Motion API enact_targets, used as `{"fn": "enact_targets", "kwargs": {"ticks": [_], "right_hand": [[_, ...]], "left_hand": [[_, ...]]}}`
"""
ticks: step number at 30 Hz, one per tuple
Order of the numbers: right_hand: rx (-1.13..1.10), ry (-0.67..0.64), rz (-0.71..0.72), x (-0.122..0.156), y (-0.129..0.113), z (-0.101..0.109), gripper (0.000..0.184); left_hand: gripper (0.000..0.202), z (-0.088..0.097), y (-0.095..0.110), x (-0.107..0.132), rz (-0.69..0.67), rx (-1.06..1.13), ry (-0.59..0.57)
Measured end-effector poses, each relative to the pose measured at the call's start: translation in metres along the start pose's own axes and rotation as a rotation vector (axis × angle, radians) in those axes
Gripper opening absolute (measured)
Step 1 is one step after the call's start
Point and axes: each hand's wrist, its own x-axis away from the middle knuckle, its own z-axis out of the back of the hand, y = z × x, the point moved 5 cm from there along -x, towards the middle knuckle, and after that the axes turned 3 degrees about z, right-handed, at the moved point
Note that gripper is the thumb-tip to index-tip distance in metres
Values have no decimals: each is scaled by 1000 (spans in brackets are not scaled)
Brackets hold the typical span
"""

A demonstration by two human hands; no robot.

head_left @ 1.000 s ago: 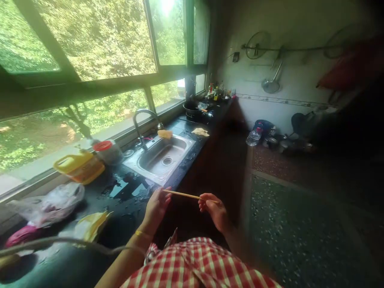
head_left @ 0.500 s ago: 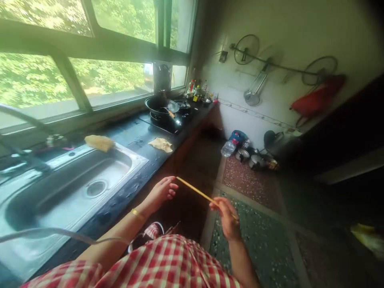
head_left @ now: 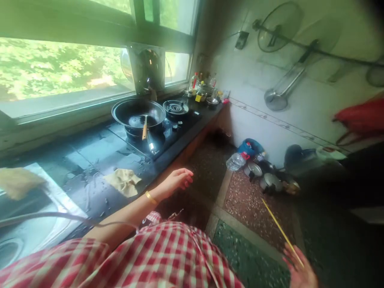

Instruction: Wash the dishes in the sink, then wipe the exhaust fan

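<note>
My right hand (head_left: 301, 267) is low at the right, its fingers closed on the lower end of a thin yellow stick (head_left: 279, 226). The stick slants up to the left over the floor, and its far end is free. My left hand (head_left: 179, 179) hovers in front of the counter edge, with a yellow bangle (head_left: 151, 197) on the wrist. Its fingers bend loosely, slightly apart, and no object shows in them. On the wet black counter beside that forearm lies a crumpled beige cloth (head_left: 123, 182).
A wok (head_left: 120, 114) with a wooden-handled utensil (head_left: 145, 128) stands on the stove, by a bare burner (head_left: 176, 107). A steel sink (head_left: 64, 202) is at left, with a tan cloth (head_left: 19, 183) at its rim. Pots (head_left: 270, 182) and a plastic bottle (head_left: 236, 161) sit on the floor.
My right hand has carried the stick down and right. The stick's far end has come away from my left hand. The view has turned toward the stove.
</note>
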Motion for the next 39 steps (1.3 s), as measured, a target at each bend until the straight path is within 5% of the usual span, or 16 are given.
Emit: {"fn": "enact_targets", "kwargs": {"ticks": [3,7,12,17,23,30,34,39], "right_hand": [[-49,-164,157,-109,-73,-131,49],[-79,-660,494,-188,-193,-360,49],[-105,-1089,826,-190,-289,-615,53],[48,-1244,932,-172,-320,-797,38],[147,-1380,976,-163,-326,-944,36],[153,-1505,995,-152,-305,-1087,37],[105,-1589,1048,-156,-292,-1137,34],[25,-1657,1135,-168,-282,-1164,33]], "left_hand": [[36,3,16,-56,1,43,125],[32,15,49,-92,-63,46,302],[30,64,81,-118,-164,118,594],[29,109,101,-160,-258,245,825],[29,122,127,-191,-249,246,954],[46,123,111,-205,-222,356,1388],[58,102,104,-237,-206,488,1590],[61,82,111,-281,-140,522,1679]]}}
